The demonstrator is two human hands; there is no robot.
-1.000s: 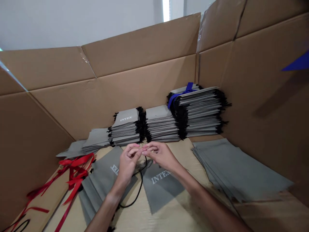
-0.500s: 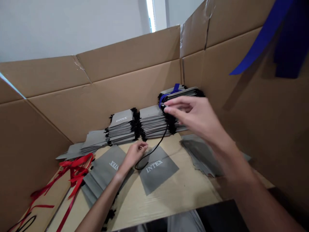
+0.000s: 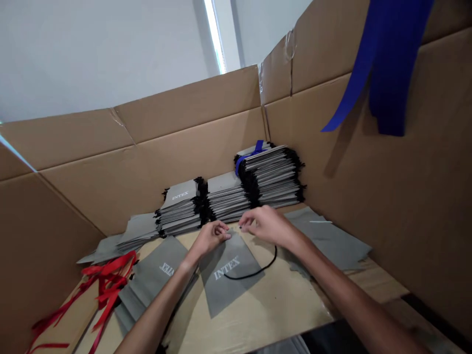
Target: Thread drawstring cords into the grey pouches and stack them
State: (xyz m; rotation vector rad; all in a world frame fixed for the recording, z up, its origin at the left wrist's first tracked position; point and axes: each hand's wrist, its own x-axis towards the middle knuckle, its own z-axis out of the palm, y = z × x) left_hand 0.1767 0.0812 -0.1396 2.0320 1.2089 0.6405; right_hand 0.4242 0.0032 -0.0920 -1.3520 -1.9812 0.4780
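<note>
Closest, along the bottom edge of the frame, is the rim of a pale tabletop [image 3: 273,309]; two bare forearms reach up over it from the lower left and lower right. At the centre lies a flat grey pouch [image 3: 226,287], turned like a diamond, one corner pointing away from the person. It looks matte and smooth, with white INTEX lettering that slants up to the right.

A thin black cord [image 3: 241,279] crosses the pouch. One end rests on the lettering; its length runs rightward, then bends upward beneath the right hand [image 3: 266,223]. That hand's fingertips pinch together on a small dark tip, apparently the cord's other end, just right of the pouch's far corner. The left hand [image 3: 209,240] is nearer that corner, its curled fingers and thumb right at it; whether they grip it cannot be told.

Around the hands, a fan of grey pouches [image 3: 151,275] and tangled red ribbons [image 3: 112,295] lie at left, loose grey pieces [image 3: 320,243] at right. Beyond stand three black-fringed grey stacks [image 3: 230,199], the rightmost with a blue ribbon [image 3: 259,146]. Farthest are cardboard walls [image 3: 177,147], blue strips [image 3: 393,73] hanging upper right.
</note>
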